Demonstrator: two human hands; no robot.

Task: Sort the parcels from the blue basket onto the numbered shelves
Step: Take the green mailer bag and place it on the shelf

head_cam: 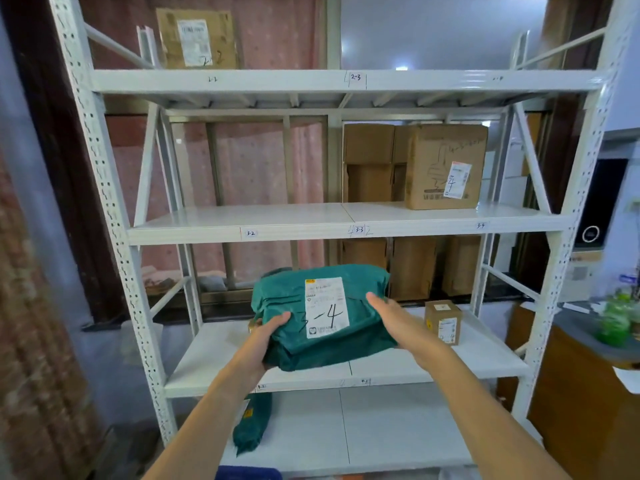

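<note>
Head view gives me the white shelving rack [294, 225] across the whole frame, its tiers tagged 2-2, 2-3, 3-2, 3-3 and 3-4. I see the green parcel [294, 344] held over the tier below the 3-row, long axis left to right, its label [327, 308] facing up at me and marked 3-4. A large carton [436, 157] stands in bay 3-4. A flat carton [197, 38] leans at 2-2. A second green bag [251, 424] lies on the lowest tier. A small box [444, 322] sits just right of the held parcel. The left hand [268, 332] grips the parcel's lower left corner, thumb on top. The right hand [391, 315] lies flat, fingers straight, against its right edge.
</note>
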